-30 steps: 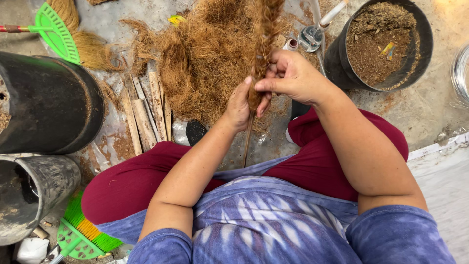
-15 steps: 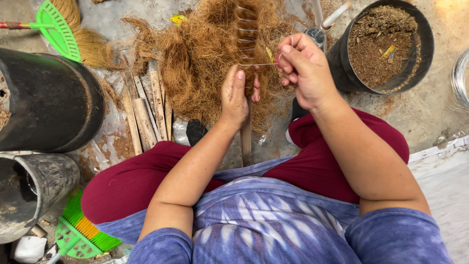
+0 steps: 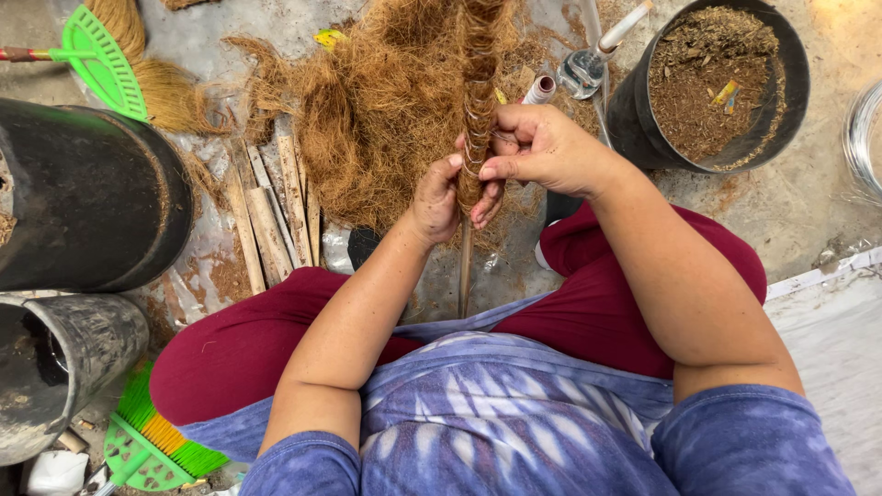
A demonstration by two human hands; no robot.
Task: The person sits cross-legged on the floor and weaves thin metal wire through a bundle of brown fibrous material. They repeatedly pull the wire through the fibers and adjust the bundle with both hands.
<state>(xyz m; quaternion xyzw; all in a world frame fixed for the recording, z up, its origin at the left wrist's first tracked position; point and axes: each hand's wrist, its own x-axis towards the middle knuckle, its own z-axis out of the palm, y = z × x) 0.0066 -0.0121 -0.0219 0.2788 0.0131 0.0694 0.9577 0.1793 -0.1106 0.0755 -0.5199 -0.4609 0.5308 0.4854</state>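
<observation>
A thin wooden stick wrapped in brown coconut fibre stands upright in front of me, bound with turns of pale thread. My left hand grips the fibre-wrapped stick from the left at its lower wrapped end. My right hand closes around it from the right, fingers curled over the wrapping and pinching the thread. The bare lower end of the stick points down toward my lap. A large heap of loose coconut fibre lies on the floor behind the stick.
A black pot of brown fibre mix stands at the right, two black pots at the left. Wooden sticks lie beside the heap. A thread spool, green brooms and a clear bottle are nearby.
The wrapped stick has risen upright and nearer. My right hand, earlier pulling thread out to the right, has moved in against the wrapping. My left hand went from flat to gripping it.
</observation>
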